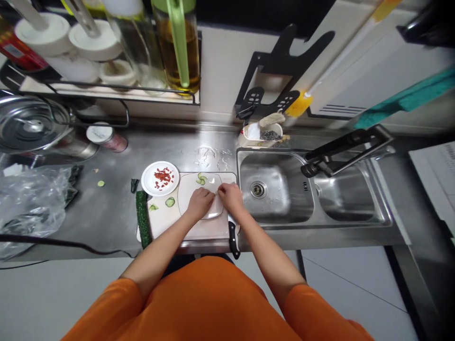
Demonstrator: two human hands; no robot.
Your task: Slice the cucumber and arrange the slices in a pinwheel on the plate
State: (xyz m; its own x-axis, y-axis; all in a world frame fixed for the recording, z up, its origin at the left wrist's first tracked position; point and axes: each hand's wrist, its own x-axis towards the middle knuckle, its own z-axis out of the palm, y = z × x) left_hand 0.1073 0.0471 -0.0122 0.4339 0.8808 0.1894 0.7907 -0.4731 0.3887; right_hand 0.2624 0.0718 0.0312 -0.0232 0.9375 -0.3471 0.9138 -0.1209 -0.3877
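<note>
One fan of cucumber slices (201, 179) set on see-through plate (185, 190), long cucumber (143, 220) uncut along edge of board (165, 229), left hand (201, 203) and right hand (231, 196) close together over plate, grip unclear.

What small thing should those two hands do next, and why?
Probably set any piece they are handling down on the clear plate: the left hand and right hand meet, fingertips close together, over its right side, and green slices already form a swirl near its far edge. Whether they hold anything is too small to tell.
</note>
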